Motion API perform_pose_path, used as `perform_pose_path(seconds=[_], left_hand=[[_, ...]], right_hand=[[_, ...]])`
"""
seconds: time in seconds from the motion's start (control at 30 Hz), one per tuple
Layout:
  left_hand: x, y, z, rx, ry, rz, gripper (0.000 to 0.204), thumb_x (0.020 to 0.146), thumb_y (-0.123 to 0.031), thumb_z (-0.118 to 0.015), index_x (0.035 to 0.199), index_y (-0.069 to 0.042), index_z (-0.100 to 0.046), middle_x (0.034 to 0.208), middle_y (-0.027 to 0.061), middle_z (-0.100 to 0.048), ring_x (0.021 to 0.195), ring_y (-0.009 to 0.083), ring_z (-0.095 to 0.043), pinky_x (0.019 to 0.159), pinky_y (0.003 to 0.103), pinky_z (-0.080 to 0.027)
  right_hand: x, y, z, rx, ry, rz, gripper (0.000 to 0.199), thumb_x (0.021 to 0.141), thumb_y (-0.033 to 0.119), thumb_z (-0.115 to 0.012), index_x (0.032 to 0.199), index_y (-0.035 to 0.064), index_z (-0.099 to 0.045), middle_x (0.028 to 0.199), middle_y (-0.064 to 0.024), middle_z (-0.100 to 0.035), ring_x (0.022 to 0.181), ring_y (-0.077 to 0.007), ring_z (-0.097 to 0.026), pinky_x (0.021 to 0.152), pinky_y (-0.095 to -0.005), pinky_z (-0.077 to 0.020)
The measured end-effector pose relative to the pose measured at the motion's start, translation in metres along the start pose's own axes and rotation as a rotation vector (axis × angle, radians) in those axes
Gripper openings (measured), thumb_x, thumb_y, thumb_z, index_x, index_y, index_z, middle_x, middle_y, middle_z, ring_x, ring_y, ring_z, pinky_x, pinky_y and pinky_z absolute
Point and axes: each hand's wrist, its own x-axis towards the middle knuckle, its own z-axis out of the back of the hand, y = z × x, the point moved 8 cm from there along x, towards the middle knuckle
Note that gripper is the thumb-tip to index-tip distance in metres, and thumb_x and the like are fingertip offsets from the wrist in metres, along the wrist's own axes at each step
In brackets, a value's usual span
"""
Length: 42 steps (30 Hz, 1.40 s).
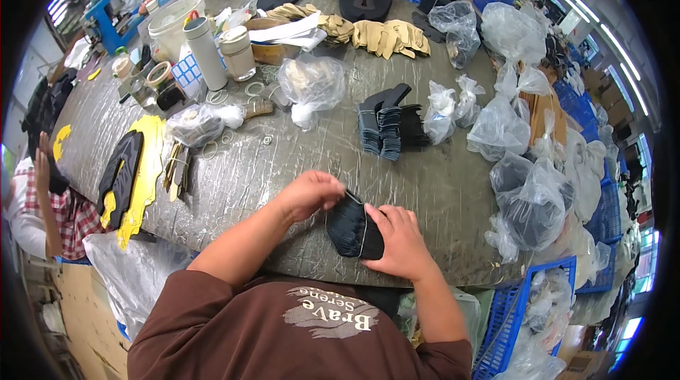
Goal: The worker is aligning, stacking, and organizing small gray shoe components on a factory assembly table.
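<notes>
A bundle of thin dark fabric-like pieces point(345, 230) stands on the table near its front edge, in front of my body. A light-coloured band point(365, 231) runs around it. My right hand point(400, 240) is closed on the bundle's right side, thumb on top and fingers along the outer face. My left hand point(315, 193) is at the bundle's upper left corner, its fingers pinched together by the top edge. What the pinch holds is too small to make out. Farther off stands another stack of dark blue and black pieces point(382, 125).
Bagged goods point(528, 196) line the right side above a blue crate point(520, 323). Tan pieces point(389, 38), a grey bottle point(205, 54) and jars stand at the back. Left lie yellow sheeting point(145, 167) and black pieces point(120, 171). Other people sit around the table.
</notes>
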Motion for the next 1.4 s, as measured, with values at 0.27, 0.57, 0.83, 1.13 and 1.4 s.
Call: perform_pose_path(seconds=[0.27,0.57,0.83,1.13,1.4], left_hand=[[0.007,0.021,0.036,0.045,-0.441,0.125,0.012,0.085,-0.012,-0.062,0.076,-0.007,-0.058,0.063,-0.0034,-0.05,0.052,0.0087,-0.046,0.052,0.026,-0.042],[-0.027,-0.033,0.054,0.464,-0.098,-0.15,0.019,0.08,-0.02,-0.07,0.092,-0.007,-0.062,0.063,0.002,-0.058,0.057,0.0144,-0.055,0.063,0.033,-0.048],[-0.051,-0.035,-0.05,1.653,0.048,-0.769,0.009,0.074,-0.019,-0.07,0.074,-0.012,-0.065,0.062,0.0044,-0.061,0.062,0.0231,-0.059,0.088,0.042,-0.041],[-0.026,-0.043,0.068,1.22,-0.618,-0.297,0.02,0.081,-0.022,-0.061,0.082,-0.003,-0.067,0.074,0.0187,-0.065,0.073,0.0354,-0.064,0.064,0.041,-0.05],[-0.089,-0.124,0.053,0.875,-0.59,-0.698,0.011,0.082,-0.013,-0.064,0.083,-0.002,-0.066,0.075,0.0158,-0.065,0.067,0.0287,-0.061,0.062,0.03,-0.048]], right_hand=[[0.002,0.016,0.008,-0.155,-0.06,0.139,0.092,0.049,0.024,-0.082,0.132,0.0087,-0.044,0.115,-0.0141,-0.048,0.108,-0.033,-0.047,0.097,-0.0432,-0.0336],[-0.029,-0.083,-0.004,0.8,-0.206,-0.452,0.096,0.055,0.005,-0.079,0.14,0.0004,-0.034,0.131,-0.0134,-0.048,0.121,-0.0225,-0.047,0.104,-0.0332,-0.0329],[-0.009,-0.085,-0.042,1.216,-0.394,-0.802,0.09,0.062,0.008,-0.078,0.14,0.0014,-0.033,0.126,-0.0139,-0.051,0.111,-0.0235,-0.052,0.095,-0.033,-0.0418],[0.016,0.015,-0.016,0.43,-0.025,0.017,0.103,0.049,0.027,-0.084,0.139,0.0125,-0.038,0.12,-0.0121,-0.048,0.114,-0.0307,-0.046,0.099,-0.0427,-0.0331],[0.031,-0.009,-0.034,0.435,0.102,-0.198,0.107,0.047,0.022,-0.084,0.141,0.0099,-0.035,0.12,-0.0147,-0.047,0.114,-0.0322,-0.047,0.101,-0.0385,-0.0336]])
